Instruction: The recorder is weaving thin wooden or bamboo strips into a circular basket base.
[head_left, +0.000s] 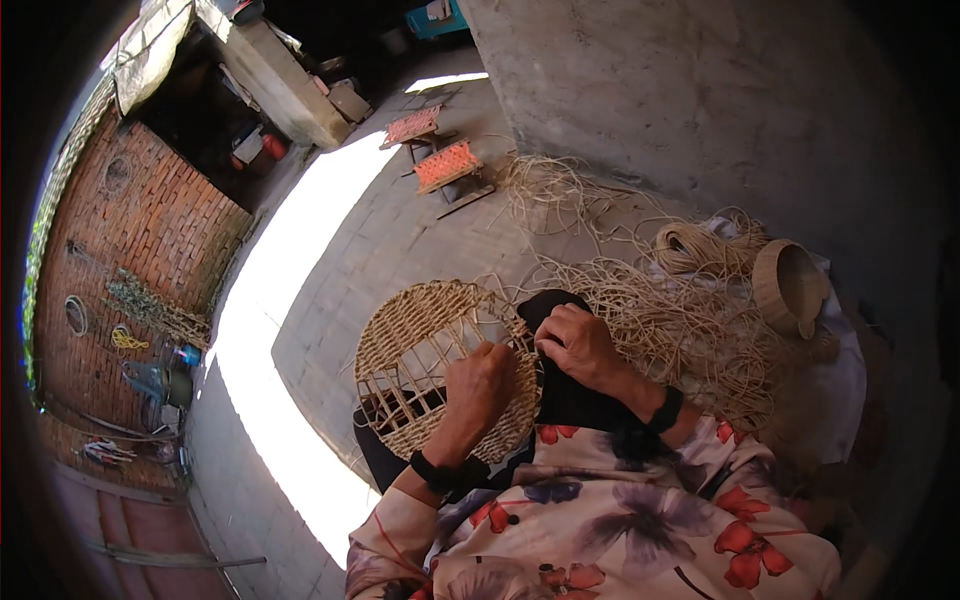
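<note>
A: ok so where's the weaving at?

B: round tan woven-cord panel [415,318], part open lattice, on the black-trousered lap [565,395], 7 o'clock of centre. Left hand [481,385] is over its 4 o'clock side, curled closed, can't tell if there's a strand inside.

A: and the right hand [583,345]?

B: by the panel's 3 o'clock rim, fingers bent well in, grip hidden so can't tell lol. Tangled tan cord heap [650,325] out at 3.

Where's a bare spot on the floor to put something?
The grey floor between the sunlit strip and the woven disc looks bare, up to the stools. It's crowded on the right: tangled cord, a coil and the basket.
</note>
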